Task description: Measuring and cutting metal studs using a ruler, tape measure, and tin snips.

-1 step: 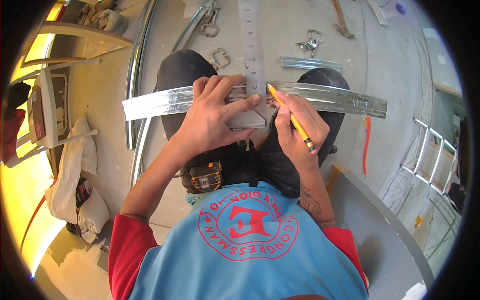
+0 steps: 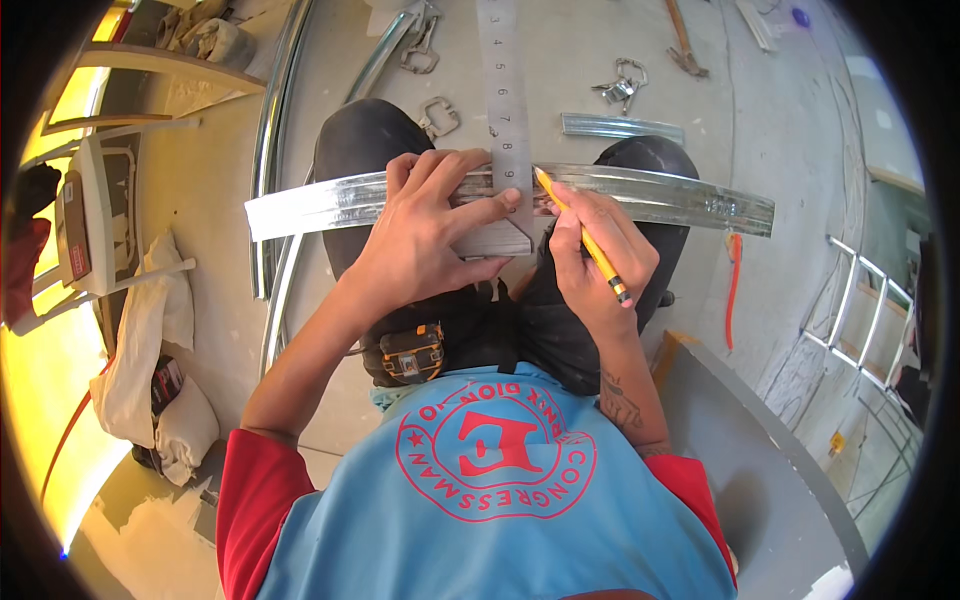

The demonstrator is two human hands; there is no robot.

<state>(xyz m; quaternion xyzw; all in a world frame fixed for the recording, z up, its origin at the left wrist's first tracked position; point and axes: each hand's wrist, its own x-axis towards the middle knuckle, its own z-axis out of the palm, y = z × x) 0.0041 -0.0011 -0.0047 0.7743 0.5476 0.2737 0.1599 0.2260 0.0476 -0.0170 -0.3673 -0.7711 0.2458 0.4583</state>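
A shiny metal channel (image 2: 665,195) lies crosswise over my thighs. On it rests a combination square, its ruled steel blade (image 2: 507,115) pointing away from me and its angled head on the near side of the channel. My left hand (image 2: 420,225) grips the square and the channel together, with the thumb below the head and the index finger across the blade. In my right hand (image 2: 612,228) is a yellow pencil (image 2: 603,262), held in a writing grip. Its tip touches or nearly touches the channel, just right of the blade's edge.
Locking clamps (image 2: 420,52) and a hammer (image 2: 684,45) lie on the floor ahead, with a short channel piece (image 2: 622,127) beyond my right knee. Long metal channels (image 2: 268,165) run along my left. A grey panel (image 2: 760,440) stands near right; a ladder (image 2: 858,310) lies farther right.
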